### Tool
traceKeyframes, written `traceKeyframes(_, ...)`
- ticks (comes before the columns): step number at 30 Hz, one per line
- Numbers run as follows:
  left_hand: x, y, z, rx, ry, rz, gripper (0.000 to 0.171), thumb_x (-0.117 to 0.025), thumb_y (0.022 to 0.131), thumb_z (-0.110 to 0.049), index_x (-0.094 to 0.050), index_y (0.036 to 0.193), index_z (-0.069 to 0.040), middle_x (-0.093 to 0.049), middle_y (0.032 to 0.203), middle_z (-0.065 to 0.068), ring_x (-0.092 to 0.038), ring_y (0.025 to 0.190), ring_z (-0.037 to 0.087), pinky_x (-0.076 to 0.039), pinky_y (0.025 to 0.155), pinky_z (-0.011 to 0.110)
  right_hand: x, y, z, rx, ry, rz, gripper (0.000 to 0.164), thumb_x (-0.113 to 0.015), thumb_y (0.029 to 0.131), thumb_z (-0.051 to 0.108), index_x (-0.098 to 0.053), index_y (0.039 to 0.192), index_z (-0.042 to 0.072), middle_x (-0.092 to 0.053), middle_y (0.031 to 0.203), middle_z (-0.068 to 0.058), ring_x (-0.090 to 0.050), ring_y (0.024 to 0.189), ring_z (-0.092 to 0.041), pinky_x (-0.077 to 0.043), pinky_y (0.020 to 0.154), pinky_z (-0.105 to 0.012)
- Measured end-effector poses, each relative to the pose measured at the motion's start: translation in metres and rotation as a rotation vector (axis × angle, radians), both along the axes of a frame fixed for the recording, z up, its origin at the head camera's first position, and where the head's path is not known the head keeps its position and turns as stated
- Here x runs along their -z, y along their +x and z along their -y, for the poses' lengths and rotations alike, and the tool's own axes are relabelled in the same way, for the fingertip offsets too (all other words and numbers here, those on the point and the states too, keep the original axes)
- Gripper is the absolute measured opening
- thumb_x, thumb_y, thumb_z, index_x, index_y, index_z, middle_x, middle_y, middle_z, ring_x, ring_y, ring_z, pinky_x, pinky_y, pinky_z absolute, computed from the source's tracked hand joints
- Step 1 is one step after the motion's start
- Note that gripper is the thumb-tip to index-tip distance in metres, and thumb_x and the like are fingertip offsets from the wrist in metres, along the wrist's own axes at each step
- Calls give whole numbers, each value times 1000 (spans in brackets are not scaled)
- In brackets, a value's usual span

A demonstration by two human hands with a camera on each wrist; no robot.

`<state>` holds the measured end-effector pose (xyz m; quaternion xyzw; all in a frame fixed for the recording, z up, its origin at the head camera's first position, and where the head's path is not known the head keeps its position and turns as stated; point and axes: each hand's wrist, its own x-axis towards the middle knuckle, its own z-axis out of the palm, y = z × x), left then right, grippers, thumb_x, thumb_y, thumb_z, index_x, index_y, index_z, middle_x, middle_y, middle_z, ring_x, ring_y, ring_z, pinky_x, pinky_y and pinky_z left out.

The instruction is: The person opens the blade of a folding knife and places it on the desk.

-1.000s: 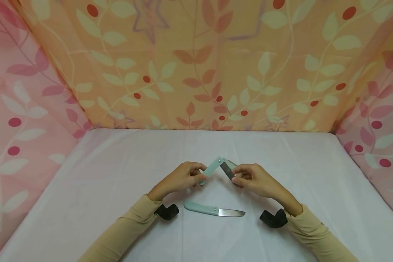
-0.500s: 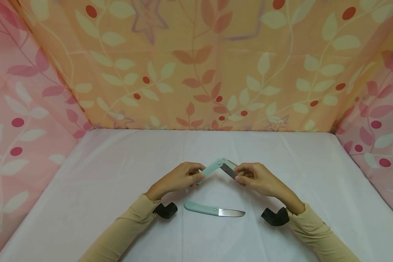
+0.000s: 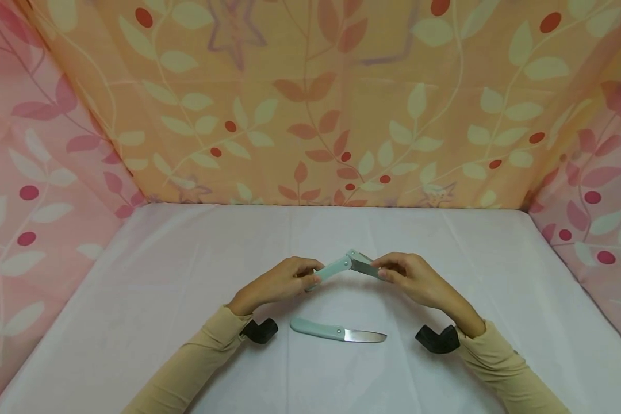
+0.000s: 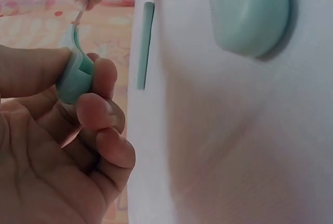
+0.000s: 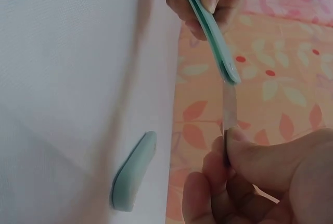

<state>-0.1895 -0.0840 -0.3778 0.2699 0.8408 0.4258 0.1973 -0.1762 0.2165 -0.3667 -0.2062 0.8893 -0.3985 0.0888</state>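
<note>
A folding knife with a mint-green handle (image 3: 333,268) is held between my two hands above the table. My left hand (image 3: 282,280) pinches the handle's end between thumb and fingers, as the left wrist view shows closely. My right hand (image 3: 416,280) pinches the metal blade (image 5: 229,107), whose tip is hidden by the fingers. Handle and blade meet at a wide angle at the rivet. Nearer me, a second folding knife (image 3: 318,329) lies unfolded on the table, blade to the right. Behind the held one lies a third mint-green piece (image 5: 134,174), partly covered in the head view.
A white cloth (image 3: 212,241) covers the table. Patterned fabric walls (image 3: 310,103) stand at the back and both sides. A black wrist mount (image 3: 260,331) sticks out from the left cuff and another black mount (image 3: 438,339) from the right cuff.
My right hand has swung the blade up and outward to the right, so the angle between blade and handle is wider. The left hand tilted the handle flatter. The knife on the table stayed put.
</note>
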Motion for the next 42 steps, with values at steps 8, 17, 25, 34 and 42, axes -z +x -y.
traceKeyframes(8, 0, -2, 1, 51, -23, -5, 22, -53, 101, -15, -67, 116, -7, -54, 75, -1, -47, 70, 11, -37, 64, 23, 0, -1, -3, 3, -12, -50, 21, -64, 96, 10, -69, 113, -1, -70, 106, -15, -60, 86, -18, -51, 74, -20)
traceKeyframes(17, 0, -1, 2, 124, -34, 35, 22, -53, 101, -12, -67, 116, -5, -50, 73, -3, -43, 66, 9, -32, 60, 21, -2, 0, -5, 9, -44, -78, 18, -64, 95, 10, -72, 110, 3, -71, 102, -10, -60, 83, -22, -50, 72, -20)
traceKeyframes(25, 0, -2, 3, 82, -65, -12, 22, -55, 101, -16, -68, 119, -14, -58, 76, 1, -48, 66, 9, -37, 60, 21, -3, -1, -6, 28, -61, -85, 19, -64, 96, 12, -72, 111, 3, -71, 103, -11, -60, 84, -23, -50, 73, -19)
traceKeyframes(34, 2, -4, 5, 72, -74, -22, 21, -56, 100, -19, -66, 119, -16, -68, 83, 5, -53, 70, 11, -44, 63, 24, -2, -2, -11, -5, -73, -39, 19, -63, 97, 12, -71, 110, 1, -71, 98, -10, -65, 84, -19, -55, 76, -27)
traceKeyframes(42, 1, -6, 7, 45, -73, -16, 28, -55, 102, -24, -67, 125, -14, -67, 84, 3, -50, 68, 9, -40, 60, 22, -1, -5, -11, -26, -52, -20, 19, -63, 96, 9, -70, 110, -2, -68, 93, -16, -62, 77, -19, -53, 70, -25)
